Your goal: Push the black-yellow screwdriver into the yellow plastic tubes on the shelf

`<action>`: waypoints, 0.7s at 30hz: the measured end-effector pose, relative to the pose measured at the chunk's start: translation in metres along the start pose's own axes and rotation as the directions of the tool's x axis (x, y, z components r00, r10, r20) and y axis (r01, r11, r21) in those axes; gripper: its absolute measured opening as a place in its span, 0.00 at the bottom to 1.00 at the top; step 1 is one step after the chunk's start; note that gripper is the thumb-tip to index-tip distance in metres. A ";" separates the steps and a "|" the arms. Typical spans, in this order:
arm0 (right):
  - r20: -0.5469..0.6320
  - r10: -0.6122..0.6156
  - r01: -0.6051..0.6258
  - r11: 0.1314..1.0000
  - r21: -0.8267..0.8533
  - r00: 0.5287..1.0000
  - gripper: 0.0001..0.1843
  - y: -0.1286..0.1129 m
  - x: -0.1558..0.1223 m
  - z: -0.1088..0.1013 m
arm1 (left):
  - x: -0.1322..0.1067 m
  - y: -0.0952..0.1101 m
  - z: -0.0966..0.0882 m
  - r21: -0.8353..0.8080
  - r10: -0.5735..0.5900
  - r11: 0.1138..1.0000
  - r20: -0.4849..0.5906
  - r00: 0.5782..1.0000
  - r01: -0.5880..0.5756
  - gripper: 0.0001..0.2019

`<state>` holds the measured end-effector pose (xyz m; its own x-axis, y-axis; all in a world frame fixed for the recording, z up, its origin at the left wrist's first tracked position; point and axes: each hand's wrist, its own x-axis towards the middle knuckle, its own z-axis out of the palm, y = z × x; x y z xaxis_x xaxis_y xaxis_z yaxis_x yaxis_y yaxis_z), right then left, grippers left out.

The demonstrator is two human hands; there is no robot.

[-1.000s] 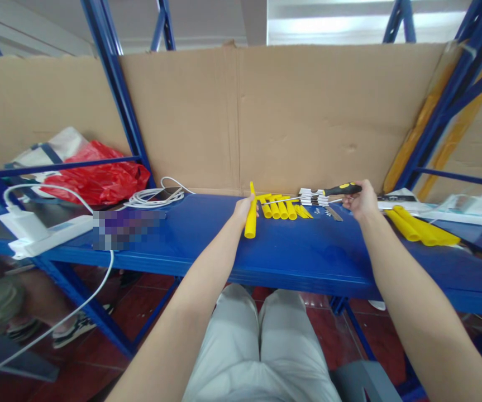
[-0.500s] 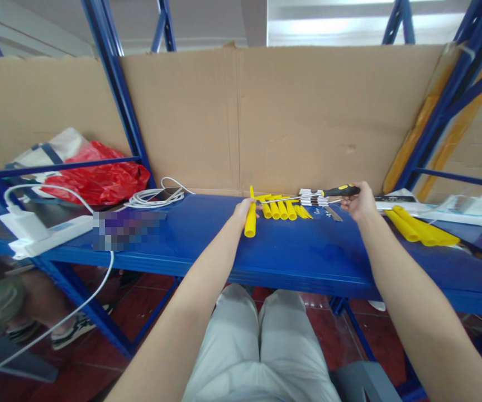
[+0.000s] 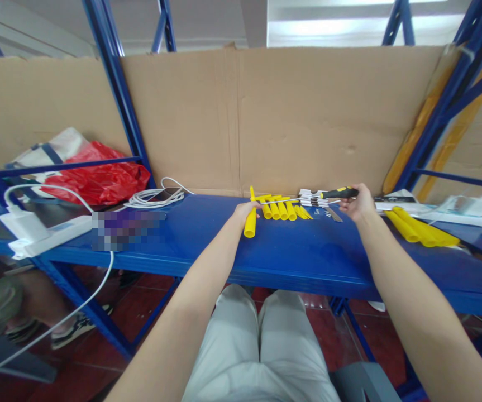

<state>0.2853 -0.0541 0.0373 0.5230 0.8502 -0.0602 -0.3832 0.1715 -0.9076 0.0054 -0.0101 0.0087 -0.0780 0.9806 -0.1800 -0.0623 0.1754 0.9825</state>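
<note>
My left hand [image 3: 244, 211] is closed around a yellow plastic tube [image 3: 249, 228], which stands tilted over the blue shelf. My right hand [image 3: 358, 202] grips a screwdriver [image 3: 340, 192] by its black and yellow handle. Its long metal shaft points left, and the tip reaches the yellow piece by my left fingers, where the exact contact is hard to make out. Between my hands lies a row of several yellow tubes [image 3: 282, 209], with small pointed yellow pieces [image 3: 303, 212] at its right end. Small metal parts [image 3: 333, 214] rest below the screwdriver shaft.
More yellow tubes [image 3: 420, 228] lie to the right, near a white power strip [image 3: 458, 215]. On the left are a coiled white cable [image 3: 153, 197], a red plastic bag [image 3: 98, 176] and another power strip [image 3: 56, 234]. A cardboard panel [image 3: 308, 117] stands behind. Another person's legs [image 3: 35, 301] show at lower left.
My right hand and the screwdriver have shifted very slightly left and down. My left hand keeps its hold on the yellow tube, its fingers slightly readjusted.
</note>
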 end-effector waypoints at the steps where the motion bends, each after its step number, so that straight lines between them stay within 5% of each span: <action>1: -0.001 0.003 -0.003 1.000 0.001 1.000 0.10 0.000 0.000 0.000 | -0.001 0.000 0.000 -0.005 0.002 1.000 0.003 1.000 -0.002 0.06; 21: 0.095 -0.009 0.010 1.000 -0.008 0.995 0.10 0.003 0.015 -0.008 | 0.010 -0.005 0.000 -0.036 0.107 0.994 0.009 0.994 -0.107 0.08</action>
<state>0.2976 -0.0450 0.0302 0.4522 0.8919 -0.0120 -0.3714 0.1760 -0.9116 0.0045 -0.0012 0.0025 -0.0755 0.9945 -0.0731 -0.0897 0.0662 0.9938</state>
